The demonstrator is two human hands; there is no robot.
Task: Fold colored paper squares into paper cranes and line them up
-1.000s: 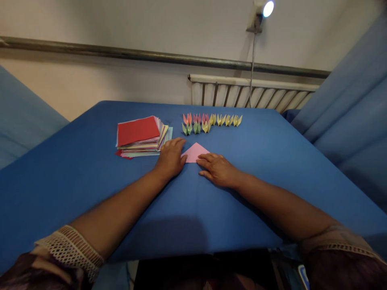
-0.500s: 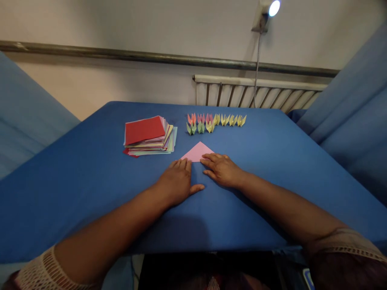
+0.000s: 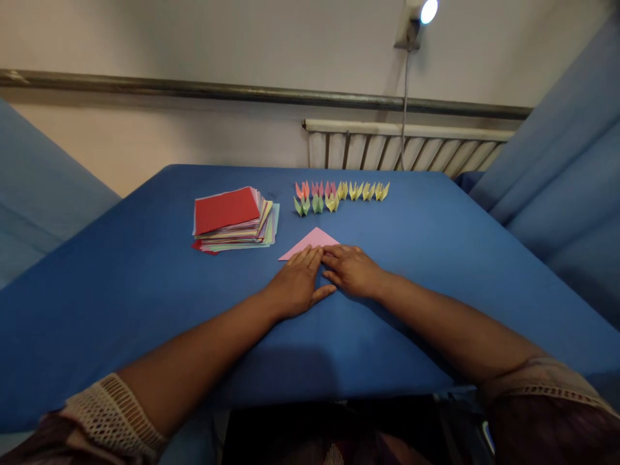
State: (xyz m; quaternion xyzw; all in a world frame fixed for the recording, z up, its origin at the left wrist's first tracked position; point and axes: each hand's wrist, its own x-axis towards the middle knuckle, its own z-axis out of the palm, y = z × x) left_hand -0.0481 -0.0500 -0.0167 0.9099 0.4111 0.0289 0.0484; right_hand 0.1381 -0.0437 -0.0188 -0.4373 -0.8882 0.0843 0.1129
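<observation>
A pink sheet of paper [image 3: 316, 237], folded into a triangle, lies on the blue table cover with its point facing away from me. My left hand [image 3: 299, 281] rests flat with outstretched fingers on the middle of the near folded edge, its thumb spread to the right. Beside it, my right hand [image 3: 353, 268] presses on the right part of the triangle and hides that corner. The fingertips of both hands nearly meet. The left corner of the paper shows uncovered.
Left of the pink paper is a stack of coloured paper [image 3: 227, 216] with a red sheet on top. Beyond it, small folded paper cranes [image 3: 356, 191] stand in two rows. Blue curtains [image 3: 571, 148] hang at both sides; a radiator [image 3: 378, 145] is behind the table.
My left hand has slid right along the paper's near edge, uncovering the left corner. My right hand stays on the right part. The view has shifted slightly.
</observation>
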